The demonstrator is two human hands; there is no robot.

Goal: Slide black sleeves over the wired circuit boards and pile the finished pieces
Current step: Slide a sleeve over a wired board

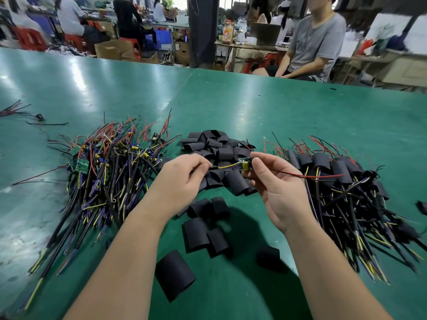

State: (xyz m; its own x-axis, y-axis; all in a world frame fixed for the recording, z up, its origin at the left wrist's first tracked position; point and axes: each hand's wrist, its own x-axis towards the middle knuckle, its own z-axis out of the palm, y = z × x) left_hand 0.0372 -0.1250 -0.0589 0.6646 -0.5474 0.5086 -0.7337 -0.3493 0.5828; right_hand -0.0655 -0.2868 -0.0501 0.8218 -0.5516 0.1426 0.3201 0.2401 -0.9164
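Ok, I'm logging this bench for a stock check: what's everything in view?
Unsleeved wired circuit boards: a pile, green with black, red, yellow wires, table left.
Black sleeves: a heap at centre, several loose nearer.
Finished pieces: a pile, black-sleeved, table right.
Held circuit board: one, green, unsleeved, between the hands.
Stray wires: a few, red and black, far left.
Table: one, green.
Seated person: one, grey T-shirt, beyond the table.
Left hand: pinches the board's wires.
Right hand: pinches the board.
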